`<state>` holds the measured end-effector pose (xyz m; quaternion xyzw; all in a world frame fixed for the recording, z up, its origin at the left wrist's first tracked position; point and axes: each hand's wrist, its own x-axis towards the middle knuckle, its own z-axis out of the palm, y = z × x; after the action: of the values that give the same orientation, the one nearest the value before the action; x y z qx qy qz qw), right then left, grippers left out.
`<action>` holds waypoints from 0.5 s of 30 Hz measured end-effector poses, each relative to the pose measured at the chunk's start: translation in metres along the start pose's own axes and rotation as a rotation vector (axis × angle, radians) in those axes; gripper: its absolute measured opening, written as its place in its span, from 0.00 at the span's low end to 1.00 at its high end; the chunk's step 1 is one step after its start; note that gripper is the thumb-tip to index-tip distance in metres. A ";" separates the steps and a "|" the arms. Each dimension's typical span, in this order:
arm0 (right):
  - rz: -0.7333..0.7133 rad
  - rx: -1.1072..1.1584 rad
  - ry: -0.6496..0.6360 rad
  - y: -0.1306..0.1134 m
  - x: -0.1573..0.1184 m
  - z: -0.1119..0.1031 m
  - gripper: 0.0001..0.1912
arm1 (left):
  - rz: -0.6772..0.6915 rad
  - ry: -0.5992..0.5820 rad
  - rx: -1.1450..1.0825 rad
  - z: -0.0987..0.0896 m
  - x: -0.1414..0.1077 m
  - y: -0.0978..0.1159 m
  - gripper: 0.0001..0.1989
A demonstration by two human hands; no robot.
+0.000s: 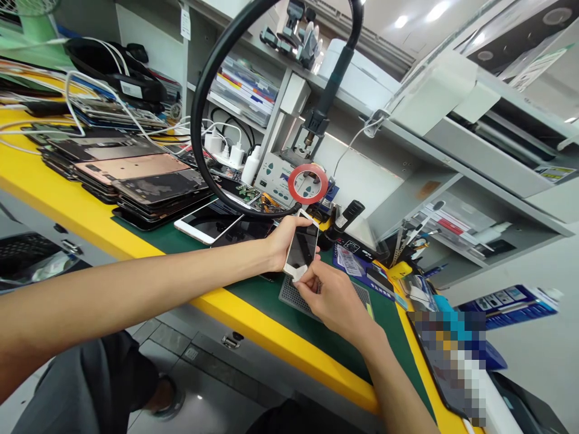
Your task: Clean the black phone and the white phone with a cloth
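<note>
A white smartphone (pixel 302 246) with a dark screen is tilted above the bench, gripped by my left hand (pixel 284 242) with the thumb along its top end. At the phone's lower end, my right hand (pixel 322 286) has thumb and fingertips pinched together. A small pale bit shows at those fingertips, too small to name. Beneath both hands lies a grey perforated pad (pixel 294 295) on the green mat (pixel 253 304).
Left of my hands, a white tablet (pixel 205 222) lies beside stacks of phone and tablet panels (pixel 136 175). A thick black flexible arm (pixel 196 120) loops overhead, near a red tape roll (pixel 308 184). A dark screen panel (pixel 436 361) rests at right.
</note>
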<state>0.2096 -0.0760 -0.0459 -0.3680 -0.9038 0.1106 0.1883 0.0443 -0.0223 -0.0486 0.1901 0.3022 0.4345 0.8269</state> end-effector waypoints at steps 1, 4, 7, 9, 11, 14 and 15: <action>0.011 -0.004 -0.017 0.002 -0.001 -0.001 0.09 | 0.003 0.008 0.007 0.000 0.000 0.001 0.14; 0.039 0.009 -0.036 0.006 -0.001 -0.003 0.10 | 0.016 0.037 0.034 -0.001 0.000 0.002 0.14; 0.063 0.065 -0.028 0.003 0.000 -0.005 0.10 | 0.015 0.041 0.044 0.001 -0.002 0.002 0.15; 0.074 0.111 -0.012 -0.001 0.000 -0.005 0.09 | 0.008 0.022 0.044 0.002 -0.004 0.001 0.16; 0.076 0.148 0.010 -0.005 0.001 -0.003 0.09 | 0.001 -0.005 0.039 0.003 -0.005 0.000 0.15; 0.043 0.169 0.061 -0.011 0.002 0.004 0.08 | -0.011 -0.018 0.036 0.005 -0.006 -0.002 0.14; 0.018 0.164 0.089 -0.012 0.002 0.007 0.08 | -0.015 -0.010 0.039 0.005 -0.006 -0.003 0.14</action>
<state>0.1977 -0.0831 -0.0477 -0.3639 -0.8792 0.1692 0.2568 0.0467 -0.0291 -0.0442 0.2059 0.3078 0.4212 0.8279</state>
